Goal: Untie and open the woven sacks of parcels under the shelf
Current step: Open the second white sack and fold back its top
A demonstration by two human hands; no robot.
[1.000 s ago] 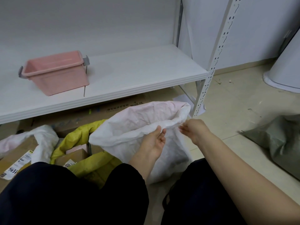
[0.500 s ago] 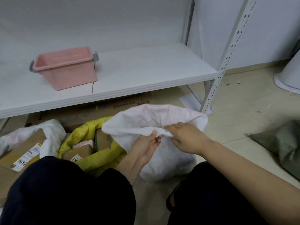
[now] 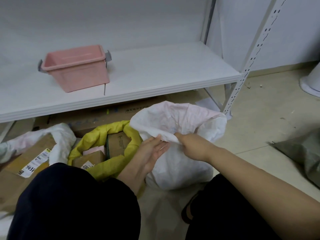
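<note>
Pinching white sack [image 3: 180, 163] rim, right hand [image 3: 194, 147] grip closed, left hand [image 3: 152, 151] flat, fingers open

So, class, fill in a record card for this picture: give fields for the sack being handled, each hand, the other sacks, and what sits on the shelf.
sack in hand: white woven sack, on the floor, mouth open
right hand: pinching the near rim of the sack
left hand: fingers extended, against the same rim
yellow sack: to its left, open, cardboard parcels showing
second white sack: far left, open over a labelled box
shelf: holds only a pink tub
</note>
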